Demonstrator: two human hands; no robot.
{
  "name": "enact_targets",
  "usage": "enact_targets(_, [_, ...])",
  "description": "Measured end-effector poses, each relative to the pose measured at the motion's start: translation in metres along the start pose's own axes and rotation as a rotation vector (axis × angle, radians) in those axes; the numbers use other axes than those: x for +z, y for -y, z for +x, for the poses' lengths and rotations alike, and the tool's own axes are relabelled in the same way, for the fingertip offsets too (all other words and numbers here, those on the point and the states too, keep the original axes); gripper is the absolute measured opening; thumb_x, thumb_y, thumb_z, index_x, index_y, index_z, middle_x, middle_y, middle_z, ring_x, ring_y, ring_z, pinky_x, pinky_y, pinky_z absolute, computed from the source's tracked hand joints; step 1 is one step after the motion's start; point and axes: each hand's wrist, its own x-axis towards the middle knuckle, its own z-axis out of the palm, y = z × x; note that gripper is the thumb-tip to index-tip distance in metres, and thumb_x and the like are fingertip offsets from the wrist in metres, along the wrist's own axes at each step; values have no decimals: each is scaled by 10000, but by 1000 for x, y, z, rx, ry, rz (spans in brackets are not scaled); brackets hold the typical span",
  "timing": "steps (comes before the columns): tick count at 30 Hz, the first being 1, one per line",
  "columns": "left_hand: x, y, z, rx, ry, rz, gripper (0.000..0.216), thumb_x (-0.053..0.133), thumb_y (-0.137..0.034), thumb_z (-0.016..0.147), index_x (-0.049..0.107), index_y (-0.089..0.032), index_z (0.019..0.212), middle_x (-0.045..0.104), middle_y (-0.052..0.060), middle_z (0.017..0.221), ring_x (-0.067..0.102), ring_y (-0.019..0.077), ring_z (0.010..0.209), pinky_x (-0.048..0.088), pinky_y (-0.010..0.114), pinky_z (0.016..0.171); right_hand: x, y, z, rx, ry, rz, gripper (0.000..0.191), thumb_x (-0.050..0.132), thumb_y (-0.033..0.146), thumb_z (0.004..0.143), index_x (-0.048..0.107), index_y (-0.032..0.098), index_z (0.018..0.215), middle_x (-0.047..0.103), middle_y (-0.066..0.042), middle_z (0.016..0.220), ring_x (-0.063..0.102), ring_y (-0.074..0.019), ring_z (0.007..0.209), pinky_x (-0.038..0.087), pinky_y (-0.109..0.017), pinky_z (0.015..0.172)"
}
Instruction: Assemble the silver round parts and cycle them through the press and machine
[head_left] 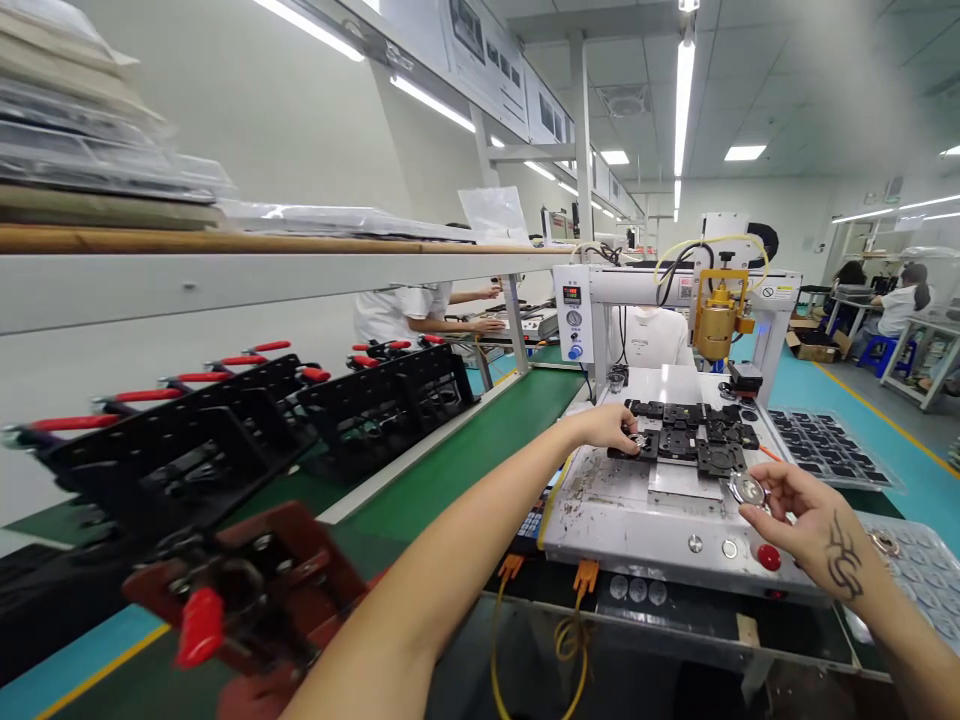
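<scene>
My right hand [796, 505] holds a round silvery disc-shaped part [748, 489] between thumb and fingers, just off the front right corner of the black fixtures. With fingers bent together, my left hand [609, 428] grips a small round metal part [638, 441] at the left end of the black fixture blocks [679, 442]. How far that part sits in its block cannot be made out. These blocks rest on the bed of a white benchtop machine [600, 530]. Above them, toward the back, hangs the machine's brass-coloured head [716, 322].
A clear tray of round pockets [919, 570] lies at right, and a tray of black parts [825, 447] behind it. A red button [769, 557] sits on the machine's front. Red-handled clamp fixtures [225, 420] stand left beyond the green belt [465, 470]. Other people work farther back.
</scene>
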Motion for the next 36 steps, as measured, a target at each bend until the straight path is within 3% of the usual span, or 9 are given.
enact_targets(3, [-3,-6,-4,-15,-60,-21,310,878,-323,581,760,-192,835,746,27,801,708,268,798,527,331,722,16,2,32,-58,20,-51,395,764,534,897,690,203,1098,578,18,732,542,-186,631,494,-324,610])
enact_targets(8, [-15,-20,-36,33,-320,-124,417,758,-378,781,674,-179,1138,721,113,1239,676,275,1099,540,371,923,67,5,112,-187,172,-222,292,782,433,858,696,192,999,654,-39,913,607,-214,818,502,-318,744])
enact_targets(13, [-16,-35,-86,76,-453,-329,377,762,-371,829,602,-192,1119,728,86,1100,673,205,915,560,354,831,111,-3,169,-197,368,-295,277,893,374,744,768,168,880,685,-43,882,620,-218,811,471,-302,741])
enact_targets(18, [-10,-40,-140,70,-503,-481,382,793,-374,832,612,-208,1124,725,76,1064,649,185,846,565,361,807,122,-10,181,-205,503,-347,307,872,464,810,828,170,882,707,-38,808,621,-214,756,446,-297,689])
enact_targets(23, [-4,-37,-178,35,-560,-521,439,795,-382,831,613,-211,1192,731,71,1086,652,180,850,571,364,825,126,-12,179,-226,484,-401,282,775,466,935,861,198,910,722,-64,831,644,-235,818,459,-320,760])
enact_targets(28, [11,-49,-188,23,-592,-543,440,796,-388,823,652,-203,1195,739,75,1073,674,203,924,575,375,870,120,6,168,-237,332,-437,227,801,427,929,861,211,969,724,-108,926,659,-311,965,476,-406,906])
enact_targets(32, [43,-57,-204,-56,-636,-517,403,755,-368,847,670,-209,1207,740,64,1101,696,210,969,578,358,907,60,0,110,-239,80,-425,351,538,412,1093,760,201,1264,713,-141,1177,621,-315,1174,441,-444,1065])
enact_targets(34, [68,-54,-216,-93,-613,-520,388,741,-351,853,669,-214,1209,750,50,1075,715,209,946,590,351,911,20,-19,57,-206,-79,-440,369,483,435,1109,734,192,1226,704,-145,1199,616,-317,1187,434,-464,1078])
enact_targets(36, [99,-47,-224,-113,-533,-520,364,729,-338,860,673,-217,1199,762,39,1027,729,212,905,604,350,887,-11,-47,-1,-152,-327,-477,362,590,538,1046,740,209,1056,715,-110,1031,647,-309,1008,481,-455,953])
